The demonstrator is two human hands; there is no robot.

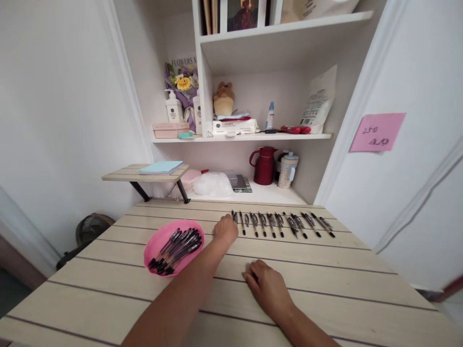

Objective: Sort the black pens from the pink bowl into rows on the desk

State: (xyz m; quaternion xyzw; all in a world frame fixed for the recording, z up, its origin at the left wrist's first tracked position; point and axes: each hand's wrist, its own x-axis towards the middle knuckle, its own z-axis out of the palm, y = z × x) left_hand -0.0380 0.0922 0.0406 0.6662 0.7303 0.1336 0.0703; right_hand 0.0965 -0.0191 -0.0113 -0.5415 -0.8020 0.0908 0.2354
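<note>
A pink bowl on the wooden table holds several black pens. To its right, a row of several black pens lies side by side near the table's far edge. My left hand reaches to the left end of that row. Its fingers are curled and pinched at the leftmost pen. My right hand rests palm down on the table nearer to me, with its fingers loosely spread and nothing in them.
Behind the table, white shelves hold a dark red jug, a white cup, bottles and a plush toy. A small wooden riser with a blue notebook stands at the back left. A pink note hangs on the right wall.
</note>
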